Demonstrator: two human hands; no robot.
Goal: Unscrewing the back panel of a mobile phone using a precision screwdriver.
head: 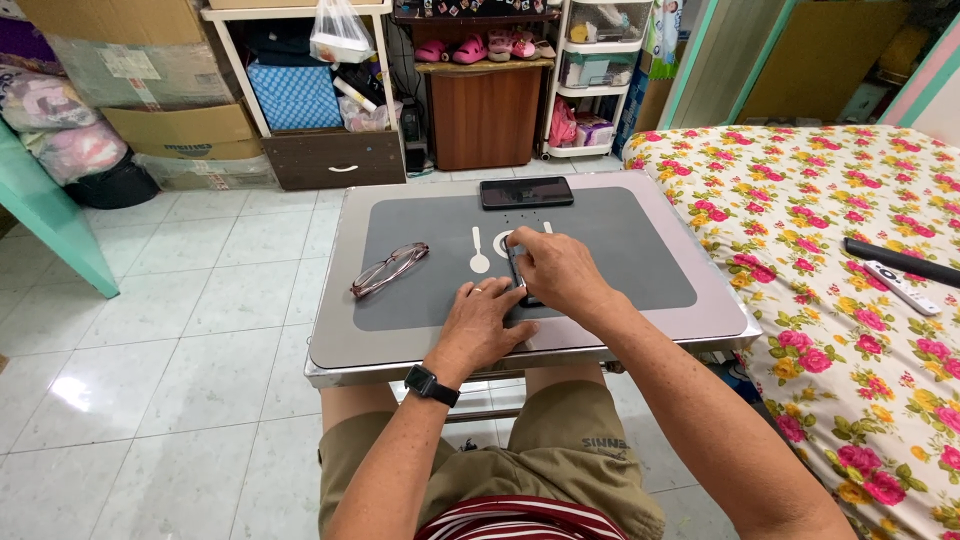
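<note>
Here my left hand (490,322) lies flat, palm down, on the dark grey mat (640,250) set into the small pale folding table (720,300) over my knees; its fingers are spread and pressed on the surface, gripping nothing, with their tips just beside a thin dark oblong object (518,272) that looks like a small phone or case. My right hand (556,270) covers that object from the right, fingers curled over its top and thumb side, so it is pinched lightly against the mat; most of it is hidden under my knuckles and I cannot tell exactly what it is. It lies near the middle of the mat, over the white spoon-and-plate drawing (480,250) printed there.

A black wristwatch (432,384) sits on my left wrist. To the left of my hands, apart from them, a pair of folded reddish-framed glasses (390,269) rests on the mat. At the far edge of the table lies a black smartphone (526,192), screen dark. To my right is a bed with a yellow flowered sheet (850,300), and on it a white remote control (902,288) beside a long black one (900,262).
</note>
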